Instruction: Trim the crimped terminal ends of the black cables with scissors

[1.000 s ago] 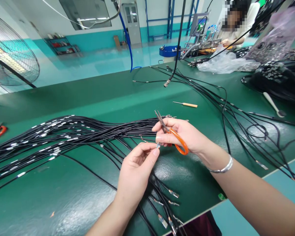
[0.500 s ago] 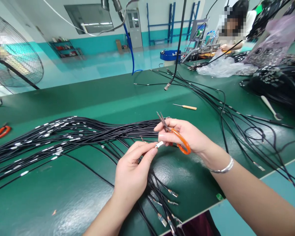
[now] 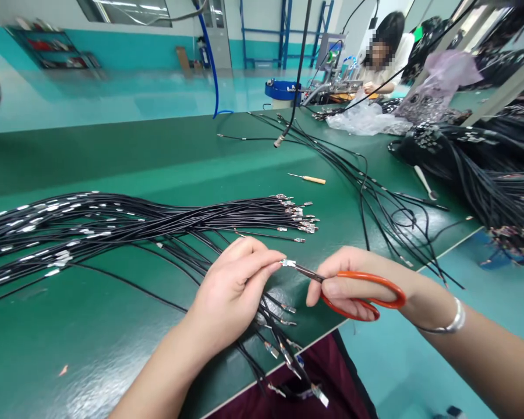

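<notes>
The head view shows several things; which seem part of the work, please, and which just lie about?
Likely in use: scissors in right hand, metal terminal in left hand, cable bundle.
Likely lying about: wooden-handled tool, white-handled tool.

The left hand (image 3: 232,286) pinches a small silvery terminal (image 3: 289,263), and the right hand (image 3: 353,262) holds orange-handled scissors (image 3: 363,276), their blades reaching the terminal's end. Black cables (image 3: 222,212) (many with white markings (image 3: 62,258)) stretch across the green table (image 3: 135,157) beyond.
</notes>
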The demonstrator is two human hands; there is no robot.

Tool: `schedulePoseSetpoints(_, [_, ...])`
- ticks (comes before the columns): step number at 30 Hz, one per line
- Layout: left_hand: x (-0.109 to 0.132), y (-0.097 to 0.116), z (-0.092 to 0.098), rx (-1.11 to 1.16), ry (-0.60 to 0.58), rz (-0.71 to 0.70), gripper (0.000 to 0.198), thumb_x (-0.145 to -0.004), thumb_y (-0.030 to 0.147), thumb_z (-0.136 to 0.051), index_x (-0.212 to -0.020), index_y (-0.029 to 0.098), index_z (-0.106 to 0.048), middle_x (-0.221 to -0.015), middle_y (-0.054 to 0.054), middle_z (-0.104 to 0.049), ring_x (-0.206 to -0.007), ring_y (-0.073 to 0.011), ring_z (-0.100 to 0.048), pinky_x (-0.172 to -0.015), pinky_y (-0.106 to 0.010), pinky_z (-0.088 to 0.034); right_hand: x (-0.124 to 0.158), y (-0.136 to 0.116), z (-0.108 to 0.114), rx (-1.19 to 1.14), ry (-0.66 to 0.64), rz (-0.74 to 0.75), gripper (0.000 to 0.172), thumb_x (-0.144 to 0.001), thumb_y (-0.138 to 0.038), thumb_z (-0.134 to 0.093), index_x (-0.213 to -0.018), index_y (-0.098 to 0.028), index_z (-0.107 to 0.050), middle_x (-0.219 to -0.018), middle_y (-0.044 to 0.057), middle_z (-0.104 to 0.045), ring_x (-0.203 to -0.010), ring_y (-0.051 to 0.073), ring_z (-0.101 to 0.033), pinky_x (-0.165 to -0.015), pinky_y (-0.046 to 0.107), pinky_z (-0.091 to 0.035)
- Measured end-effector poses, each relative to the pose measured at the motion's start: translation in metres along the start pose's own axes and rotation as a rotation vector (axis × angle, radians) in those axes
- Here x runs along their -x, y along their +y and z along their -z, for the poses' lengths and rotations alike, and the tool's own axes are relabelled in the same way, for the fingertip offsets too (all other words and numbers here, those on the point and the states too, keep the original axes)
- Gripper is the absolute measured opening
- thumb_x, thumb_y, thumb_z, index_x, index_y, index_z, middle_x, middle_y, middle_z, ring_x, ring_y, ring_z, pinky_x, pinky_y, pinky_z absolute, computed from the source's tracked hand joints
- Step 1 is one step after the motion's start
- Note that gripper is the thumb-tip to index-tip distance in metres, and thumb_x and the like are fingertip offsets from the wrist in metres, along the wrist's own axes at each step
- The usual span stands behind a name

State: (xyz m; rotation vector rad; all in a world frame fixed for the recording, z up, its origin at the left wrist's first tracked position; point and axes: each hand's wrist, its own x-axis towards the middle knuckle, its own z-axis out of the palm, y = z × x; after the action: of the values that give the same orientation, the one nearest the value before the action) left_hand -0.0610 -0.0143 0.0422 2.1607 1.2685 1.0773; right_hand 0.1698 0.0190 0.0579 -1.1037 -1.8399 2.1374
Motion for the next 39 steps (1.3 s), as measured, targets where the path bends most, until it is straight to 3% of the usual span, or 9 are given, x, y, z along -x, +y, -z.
schedulePoseSetpoints(9, [0.001, 0.001, 0.006, -0.037, -0.103, -0.048, 0.020, -0.091, 0.017, -0.049, -0.096, 0.022, -0.067, -0.084, -0.003, -0.062, -0.080, -0.0160, -0.057, -0.073, -0.030, -0.045, -0.006, 0.004, -0.007, 0.046, 0.000, -0.034, 0.039, -0.083, -0.050, -0.058, -0.088, -0.013, -0.069, -0.045, -0.006, -0.048, -0.033, 0.005, -0.040, -0.033, 0.016, -0.030])
schedulePoseSetpoints(23, [0.000, -0.001, 0.005, 0.001, -0.121, -0.044, 0.018, -0.090, 0.015, -0.051, -0.095, 0.020, -0.067, -0.083, -0.002, -0.061, -0.079, -0.0149, -0.056, -0.072, -0.028, -0.045, -0.006, 0.010, -0.008, 0.075, 0.029, 0.010, 0.041, -0.082, -0.052, -0.060, -0.092, -0.013, -0.070, -0.045, -0.006, -0.048, -0.033, 0.004, -0.040, -0.033, 0.016, -0.032])
schedulePoseSetpoints(39, [0.000, 0.001, 0.006, -0.006, -0.135, -0.046, 0.017, -0.090, 0.015, -0.051, -0.094, 0.018, -0.067, -0.083, -0.001, -0.060, -0.079, -0.0130, -0.055, -0.073, -0.027, -0.043, -0.004, 0.003, -0.014, 0.151, 0.081, -0.063, 0.051, -0.079, -0.061, -0.057, -0.092, -0.012, -0.069, -0.047, -0.006, -0.047, -0.035, 0.005, -0.041, -0.033, 0.015, -0.032])
